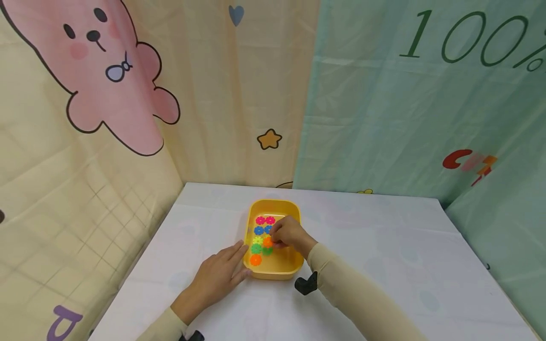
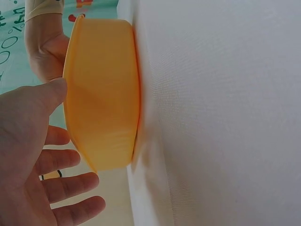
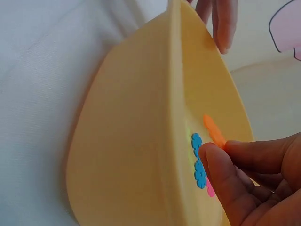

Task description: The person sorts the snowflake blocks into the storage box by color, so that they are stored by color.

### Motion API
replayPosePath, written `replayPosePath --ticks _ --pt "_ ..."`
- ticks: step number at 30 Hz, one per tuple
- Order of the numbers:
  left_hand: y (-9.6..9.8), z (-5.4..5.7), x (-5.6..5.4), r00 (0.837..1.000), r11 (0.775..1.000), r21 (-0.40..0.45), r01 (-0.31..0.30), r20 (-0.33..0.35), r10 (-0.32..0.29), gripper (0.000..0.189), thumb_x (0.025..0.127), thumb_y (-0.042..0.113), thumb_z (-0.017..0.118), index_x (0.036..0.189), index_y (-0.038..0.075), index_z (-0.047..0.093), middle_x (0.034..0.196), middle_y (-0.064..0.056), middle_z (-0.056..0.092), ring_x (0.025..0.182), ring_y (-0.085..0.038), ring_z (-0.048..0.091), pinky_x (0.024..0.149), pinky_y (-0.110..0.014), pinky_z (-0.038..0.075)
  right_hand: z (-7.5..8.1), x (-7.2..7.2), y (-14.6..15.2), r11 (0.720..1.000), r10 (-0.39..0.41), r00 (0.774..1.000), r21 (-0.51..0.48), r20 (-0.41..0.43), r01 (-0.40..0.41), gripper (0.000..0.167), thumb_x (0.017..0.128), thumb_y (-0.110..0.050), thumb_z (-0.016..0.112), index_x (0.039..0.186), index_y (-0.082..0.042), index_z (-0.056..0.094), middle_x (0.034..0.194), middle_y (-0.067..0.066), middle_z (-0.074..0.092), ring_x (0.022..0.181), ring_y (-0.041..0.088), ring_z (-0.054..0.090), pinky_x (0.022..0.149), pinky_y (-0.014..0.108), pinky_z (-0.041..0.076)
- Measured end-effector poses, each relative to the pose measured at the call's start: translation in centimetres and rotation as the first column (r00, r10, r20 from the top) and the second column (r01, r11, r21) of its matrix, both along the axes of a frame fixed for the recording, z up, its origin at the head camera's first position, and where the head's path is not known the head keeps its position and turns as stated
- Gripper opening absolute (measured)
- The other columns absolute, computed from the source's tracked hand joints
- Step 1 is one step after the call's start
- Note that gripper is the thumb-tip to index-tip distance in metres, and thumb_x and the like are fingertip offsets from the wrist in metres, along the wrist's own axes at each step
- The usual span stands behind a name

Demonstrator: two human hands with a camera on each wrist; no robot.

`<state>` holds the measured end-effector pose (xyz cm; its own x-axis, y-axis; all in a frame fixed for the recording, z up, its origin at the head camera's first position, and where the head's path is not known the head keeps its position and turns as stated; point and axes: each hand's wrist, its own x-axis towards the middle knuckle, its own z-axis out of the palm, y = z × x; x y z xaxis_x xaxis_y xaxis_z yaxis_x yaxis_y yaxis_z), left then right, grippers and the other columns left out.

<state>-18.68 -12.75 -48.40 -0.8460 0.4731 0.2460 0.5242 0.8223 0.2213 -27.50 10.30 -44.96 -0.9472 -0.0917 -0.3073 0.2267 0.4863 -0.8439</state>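
A yellow plastic tray (image 1: 281,269) stands on the table, holding small flower-shaped plastic pieces in two columns. Pink (image 1: 260,220), blue (image 1: 259,230), yellow-green (image 1: 258,240) and green pieces (image 1: 256,249) lie in rows, with an orange piece (image 1: 255,260) nearest the front. My right hand (image 1: 293,235) is inside the tray and pinches another orange flower piece (image 3: 213,130) between thumb and finger, held on edge in the right wrist view. With extended, spread fingers, my left hand (image 1: 220,271) touches the tray's left rim. Part of the right column is hidden behind the right hand.
A white cloth covers the table (image 1: 371,255) around the tray. Printed curtains (image 1: 239,94) hang behind the table and at both sides. A black strap end (image 1: 306,284) sticks out from the right wrist.
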Motion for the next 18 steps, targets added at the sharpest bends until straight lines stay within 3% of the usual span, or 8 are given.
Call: replayPosePath --ticks 8,18 --pt "-0.1 -0.1 0.0 1.0 1.0 -0.012 -0.006 -0.008 0.006 0.069 0.096 0.055 0.064 0.149 0.013 0.053 0.153 -0.007 0.053 0.128 -0.029 0.06 0.093 -0.051 0.056 -1.1 0.6 -1.0 0.991 0.056 0.998 0.119 0.023 -0.058 0.008 0.087 0.008 0.071 0.088 0.0 0.071 0.079 0.01 0.066 0.055 0.016 0.064 0.056 0.025 0.058" --pt "-0.1 -0.4 -0.2 1.0 1.0 -0.017 -0.011 -0.005 0.011 0.069 0.096 0.056 0.063 0.149 0.014 0.053 0.154 -0.006 0.052 0.128 -0.029 0.06 0.094 -0.051 0.056 -1.7 1.5 -1.3 0.967 0.122 0.992 0.227 -0.022 -0.114 0.011 0.084 0.006 0.074 0.081 -0.003 0.07 0.076 0.008 0.065 0.057 0.019 0.062 0.056 0.027 0.058"
